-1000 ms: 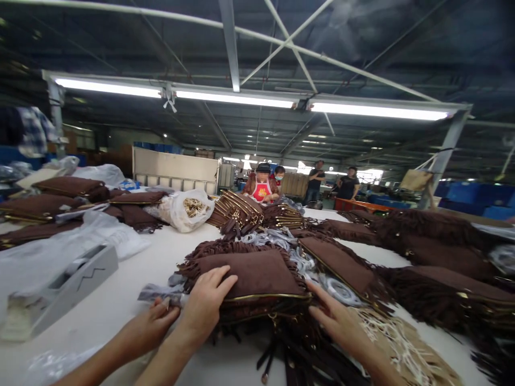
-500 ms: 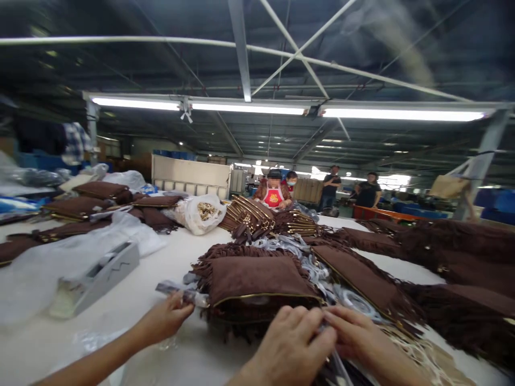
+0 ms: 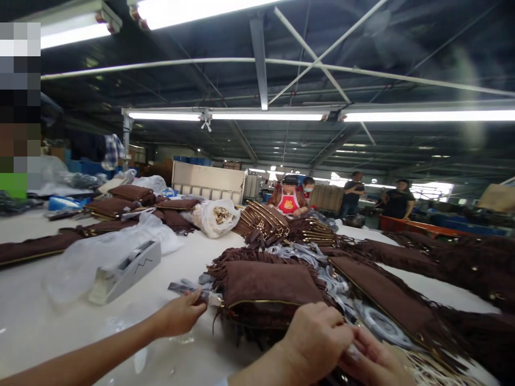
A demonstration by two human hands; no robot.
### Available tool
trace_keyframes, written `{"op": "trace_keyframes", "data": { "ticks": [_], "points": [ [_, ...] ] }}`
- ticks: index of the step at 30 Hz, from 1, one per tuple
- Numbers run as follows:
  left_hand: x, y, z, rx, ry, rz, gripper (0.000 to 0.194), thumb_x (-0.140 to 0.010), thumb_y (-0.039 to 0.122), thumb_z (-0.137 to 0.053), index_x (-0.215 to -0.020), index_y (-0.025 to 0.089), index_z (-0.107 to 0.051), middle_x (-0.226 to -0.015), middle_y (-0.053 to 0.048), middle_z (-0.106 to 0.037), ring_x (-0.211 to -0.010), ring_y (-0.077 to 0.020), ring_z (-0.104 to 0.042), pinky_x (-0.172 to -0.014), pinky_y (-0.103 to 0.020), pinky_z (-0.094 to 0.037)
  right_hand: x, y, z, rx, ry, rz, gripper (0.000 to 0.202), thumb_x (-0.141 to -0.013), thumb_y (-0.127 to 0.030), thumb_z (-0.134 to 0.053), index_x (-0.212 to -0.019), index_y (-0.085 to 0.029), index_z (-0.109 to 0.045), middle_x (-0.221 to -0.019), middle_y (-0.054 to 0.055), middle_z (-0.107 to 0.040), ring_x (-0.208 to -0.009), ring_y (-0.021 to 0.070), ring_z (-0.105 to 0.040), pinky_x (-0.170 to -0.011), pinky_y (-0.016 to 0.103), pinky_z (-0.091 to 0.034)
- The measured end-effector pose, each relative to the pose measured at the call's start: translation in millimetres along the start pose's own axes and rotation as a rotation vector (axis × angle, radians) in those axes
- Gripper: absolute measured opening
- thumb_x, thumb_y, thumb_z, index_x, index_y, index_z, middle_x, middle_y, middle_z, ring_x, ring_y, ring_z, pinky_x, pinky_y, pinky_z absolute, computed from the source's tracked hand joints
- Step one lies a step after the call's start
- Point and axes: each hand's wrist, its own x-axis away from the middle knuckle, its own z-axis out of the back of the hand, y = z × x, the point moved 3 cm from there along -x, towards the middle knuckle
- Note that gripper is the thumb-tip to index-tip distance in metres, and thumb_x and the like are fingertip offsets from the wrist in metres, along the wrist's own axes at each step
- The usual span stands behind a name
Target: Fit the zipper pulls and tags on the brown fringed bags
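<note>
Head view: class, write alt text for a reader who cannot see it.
The person's left hand and right hand meet on clear plastic at the near edge of a white table, before a stack of brown fringed bags. Another person's hand pinches a clear packet left of the stack.

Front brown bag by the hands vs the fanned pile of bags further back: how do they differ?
1. Pose: the front bag lies flat, broad face up; the bags in the fanned pile lean on edge against one another.
2. Zip: the front bag shows one gold line along its near edge; the fanned pile shows many gold edges in rows.
3. Fringe: plain around the front bag; barely visible on the fanned pile.
Shared: brown material, gold trim, same white table.
</note>
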Motion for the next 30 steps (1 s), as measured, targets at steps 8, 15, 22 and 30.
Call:
{"op": "trace_keyframes", "data": {
  "ticks": [8, 15, 22, 30],
  "points": [
    [-7, -37, 24.8, 0.024, 0.143, 0.376, 0.018, -0.086, 0.007, -0.059, -0.073, 0.019, -0.064, -0.075, -0.002, -0.065, -0.072, -0.0189, -0.057, -0.065, -0.032, -0.038, 0, -51, -17, 0.896, 0.056, 0.377, 0.017, -0.083, -0.032, -0.047, -0.095, -0.021, -0.053, -0.068, -0.003, -0.06, -0.067, 0.0154, -0.058, -0.064, 0.025, -0.041],
    [-7, -42, 52.6, -0.061, -0.004, 0.597, 0.018, -0.092, 0.013, -0.055, -0.08, 0.02, -0.066, -0.086, -0.002, -0.068, -0.084, -0.0207, -0.06, -0.071, -0.032, -0.039, 7, -86, -29, 0.882, 0.023, 0.292, 0.013, -0.075, -0.034, -0.043, -0.08, -0.022, -0.041, -0.062, -0.005, -0.051, -0.057, 0.0132, -0.053, -0.057, 0.024, -0.036],
    [4, -66, 80.6, -0.18, -0.015, 0.706, 0.02, -0.096, 0.017, -0.052, -0.082, 0.018, -0.066, -0.088, -0.005, -0.067, -0.087, -0.0231, -0.059, -0.073, -0.034, -0.039, 6, -96, 18, 1.071, 0.171, 0.358, 0.021, -0.073, -0.042, -0.04, -0.07, -0.022, -0.038, -0.064, -0.004, -0.045, -0.065, 0.014, -0.046, -0.063, 0.026, -0.031],
    [98, -125, 158.7, -0.228, -0.012, 0.916, 0.028, -0.096, 0.026, -0.04, -0.084, 0.017, -0.064, -0.092, -0.01, -0.064, -0.095, -0.0276, -0.055, -0.085, -0.039, -0.04, -17, -67, 41, 1.162, 0.289, 0.292, 0.027, -0.068, -0.048, -0.035, -0.072, -0.022, -0.041, -0.061, -0.004, -0.05, -0.062, 0.0151, -0.051, -0.063, 0.028, -0.038]
  ]
}}
